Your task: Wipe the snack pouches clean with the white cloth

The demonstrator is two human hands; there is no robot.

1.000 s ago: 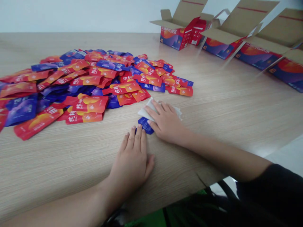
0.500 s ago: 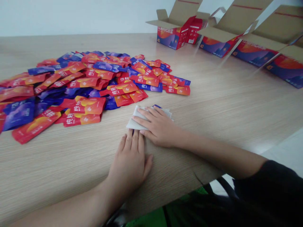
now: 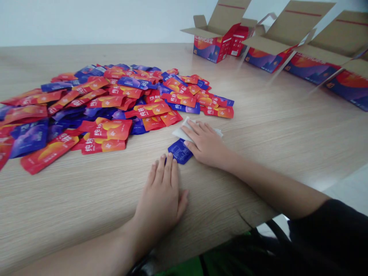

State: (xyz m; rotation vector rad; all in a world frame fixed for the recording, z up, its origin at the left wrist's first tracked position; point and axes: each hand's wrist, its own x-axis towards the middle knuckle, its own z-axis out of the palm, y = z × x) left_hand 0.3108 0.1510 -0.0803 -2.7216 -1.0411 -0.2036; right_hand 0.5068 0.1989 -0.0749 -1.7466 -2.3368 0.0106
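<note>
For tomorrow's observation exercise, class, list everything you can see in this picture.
Pale wood-grain table: one, light tan, under everything else.
Flat foil sachets: too many to count, red-orange and blue-purple, heaped on the table's left.
Rectangular blue sachet: one, blue, apart from the heap, between the hands.
Folded white sheet: one, white, under the right hand.
Open cardboard cartons: at least five, red and blue outside, tan flaps, along the far side.
Wall: one, white, behind the table.
Left hand: bare, flat on the table, beside the blue sachet.
Right hand: bare, flat on the white sheet.
</note>
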